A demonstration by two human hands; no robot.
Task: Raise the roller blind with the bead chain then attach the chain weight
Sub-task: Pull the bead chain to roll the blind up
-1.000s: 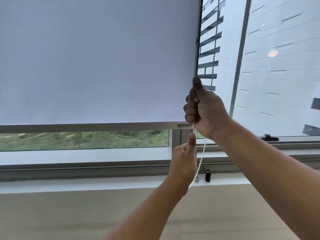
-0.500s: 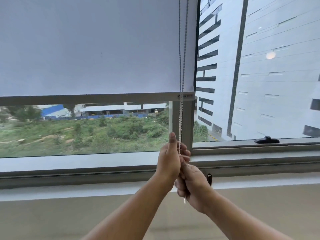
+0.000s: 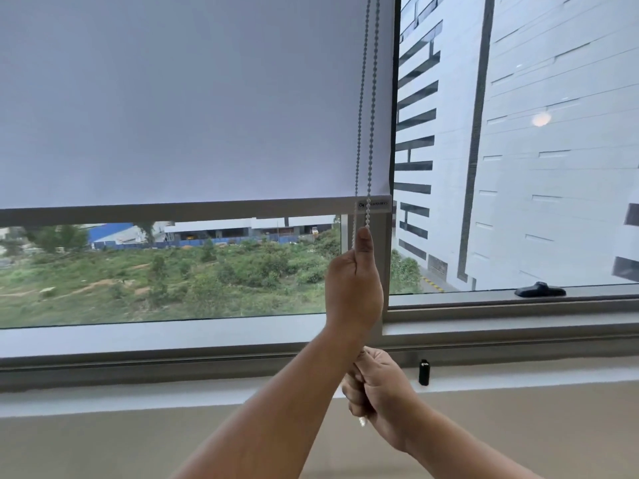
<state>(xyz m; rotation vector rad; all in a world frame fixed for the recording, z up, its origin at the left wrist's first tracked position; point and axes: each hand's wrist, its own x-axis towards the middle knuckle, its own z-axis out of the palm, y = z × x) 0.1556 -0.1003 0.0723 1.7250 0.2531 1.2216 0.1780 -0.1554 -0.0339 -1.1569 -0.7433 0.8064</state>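
The roller blind is covering the upper left and centre of the frame, and its bottom bar is sitting a little above the middle of the picture. Below the bar, the window glass is showing grass, bushes and low buildings.

The bead chain is hanging as two strands in front of the right edge of the blind, running from the top of the frame down past the bottom bar.

The left hand is sitting in the centre of the frame, just below the right end of the bottom bar. Its grip is closed in a fist on the bead chain, with the thumb pointing upward along the strands. The right hand is sitting directly below it, in the lower centre, partly hidden behind the left forearm. Its grip is also closed on the bead chain, and a short white length of chain is showing beneath the fist.

A small black cylinder, apparently the chain weight, is standing upright on the window ledge, just to the right of the right hand and apart from it. It is not touching the chain.

A black window handle is lying on the frame of the right pane, at the right of the picture. A tall pale building is filling the view through that pane.
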